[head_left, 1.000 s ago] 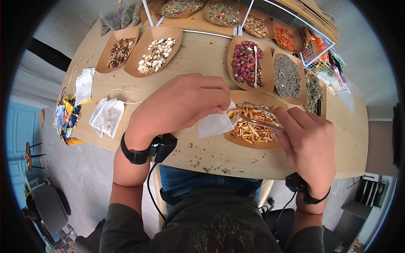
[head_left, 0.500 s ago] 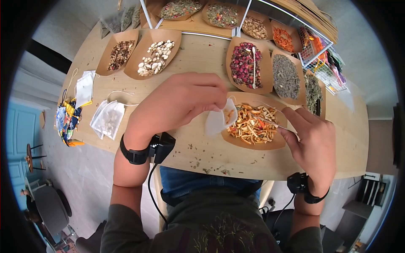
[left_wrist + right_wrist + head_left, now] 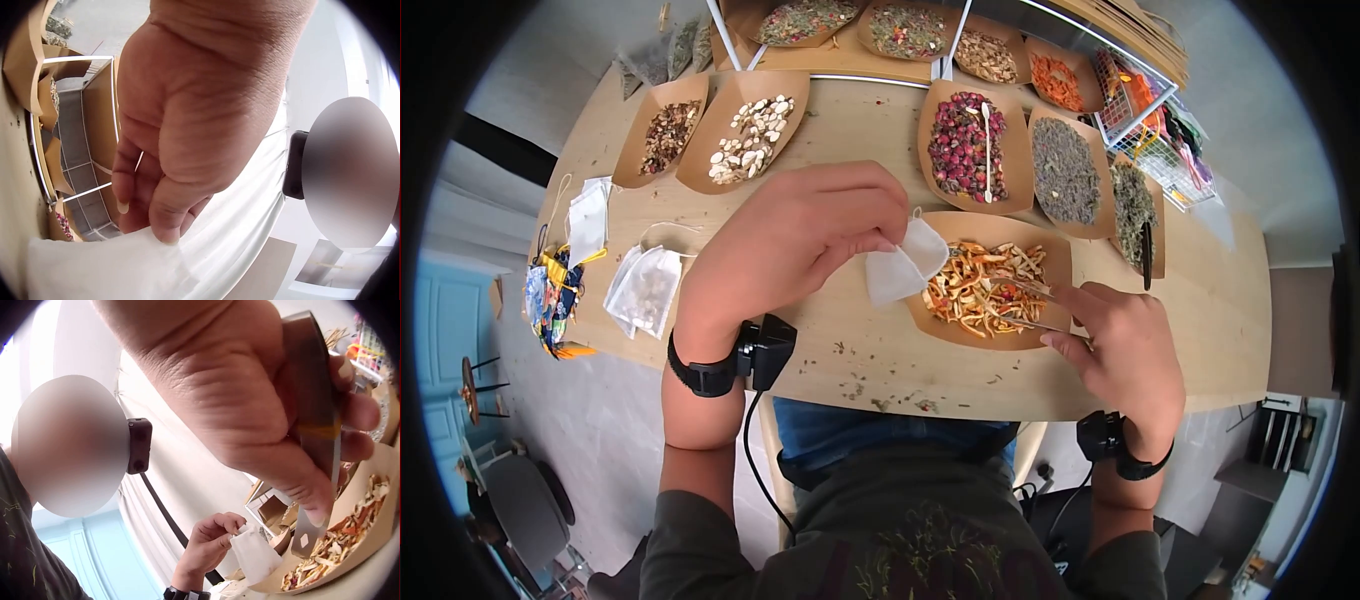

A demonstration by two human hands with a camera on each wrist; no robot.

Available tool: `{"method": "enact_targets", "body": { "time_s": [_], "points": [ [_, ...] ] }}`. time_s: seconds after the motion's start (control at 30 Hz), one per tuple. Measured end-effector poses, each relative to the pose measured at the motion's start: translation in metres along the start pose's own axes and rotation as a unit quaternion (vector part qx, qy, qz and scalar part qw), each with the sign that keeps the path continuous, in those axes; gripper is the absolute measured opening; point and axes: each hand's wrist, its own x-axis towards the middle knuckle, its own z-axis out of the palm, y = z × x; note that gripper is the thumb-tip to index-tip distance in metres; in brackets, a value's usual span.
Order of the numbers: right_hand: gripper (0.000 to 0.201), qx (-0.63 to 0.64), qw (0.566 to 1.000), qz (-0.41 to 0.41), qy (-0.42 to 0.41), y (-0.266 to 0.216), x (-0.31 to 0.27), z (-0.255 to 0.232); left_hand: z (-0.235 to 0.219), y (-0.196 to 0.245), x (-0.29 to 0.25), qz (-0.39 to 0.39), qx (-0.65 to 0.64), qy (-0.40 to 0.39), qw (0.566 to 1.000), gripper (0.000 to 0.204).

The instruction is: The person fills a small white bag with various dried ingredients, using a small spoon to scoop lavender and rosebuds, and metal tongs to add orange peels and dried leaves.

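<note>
My left hand [image 3: 820,225] pinches the rim of a small white pouch [image 3: 895,275] between thumb and fingertips. The pouch hangs beside the left end of a brown paper tray [image 3: 1057,250], its mouth facing the tray. Strips of dried citrus peel [image 3: 970,295] fill that tray. In my right hand [image 3: 1138,350] is a pair of metal tongs [image 3: 306,369], gripped between thumb and fingers. Their arms stand spread, with the tips down among the peel. A diamond-shaped hole shows near one tip in the right wrist view.
Paper trays of rosebuds [image 3: 960,150] with a white scoop, grey-green herb [image 3: 1065,170] and white slices [image 3: 750,140] stand behind. White pouches [image 3: 645,290] lie at left. A wire basket [image 3: 1130,100] stands at the back right; crumbs dot the front edge.
The tongs have moved from the pouch's mouth back over the peel, and their arms have spread. Peel showed in the pouch's mouth half a second ago. The left hand keeps its hold.
</note>
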Motion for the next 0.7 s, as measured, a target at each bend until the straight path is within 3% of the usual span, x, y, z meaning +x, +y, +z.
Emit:
{"method": "enact_targets", "body": {
  "time_s": [0.27, 0.5, 0.7],
  "points": [
    [0.022, -0.002, 0.999, 0.012, -0.04, 0.001, -0.005, 0.012, 0.003, 0.0, 0.0, 0.004, 0.024, -0.014, 1.0, 0.011],
    [0.021, 0.019, 0.999, 0.029, -0.025, 0.007, -0.004, 0.011, 0.003, -0.002, -0.001, 0.004, 0.012, -0.012, 1.0, 0.01],
    [0.039, 0.034, 0.998, 0.047, -0.04, 0.015, -0.011, -0.003, 0.006, -0.004, -0.001, 0.008, 0.007, -0.019, 1.0, 0.009]
  ]
}}
